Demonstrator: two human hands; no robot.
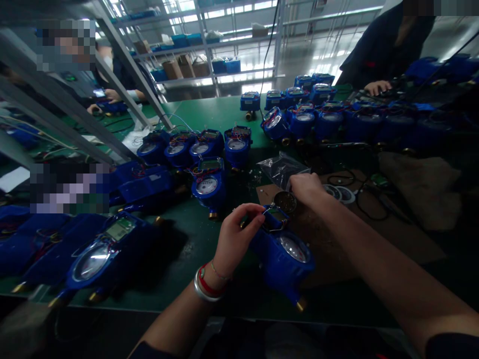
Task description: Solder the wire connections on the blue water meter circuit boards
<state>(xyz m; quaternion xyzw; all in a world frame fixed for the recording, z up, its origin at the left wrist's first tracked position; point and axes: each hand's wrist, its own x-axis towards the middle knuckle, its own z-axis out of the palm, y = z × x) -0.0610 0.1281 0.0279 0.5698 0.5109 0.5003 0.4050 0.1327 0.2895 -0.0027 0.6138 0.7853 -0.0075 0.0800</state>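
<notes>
A blue water meter [286, 259] with a round glass dial lies in front of me, its brass fitting pointing toward the table's near edge. My left hand [237, 232] pinches its far end, thumb and forefinger at the left edge of the small display unit [276, 217], where a thin pale wire shows. Beyond it, my right hand [307, 187] is closed, knuckles up, beside a clear plastic bag [280, 167] and over the edge of a round tin [285, 201]. What its fingers hold is hidden.
Several blue meters with exposed wires [207, 187] stand left of centre; others [329, 119] line the back right. Another meter [95, 257] lies at near left. Brown cardboard [337, 239] bears white rings [346, 194] and dark cable. Metal posts [123, 65] rise left. Co-workers sit across the table.
</notes>
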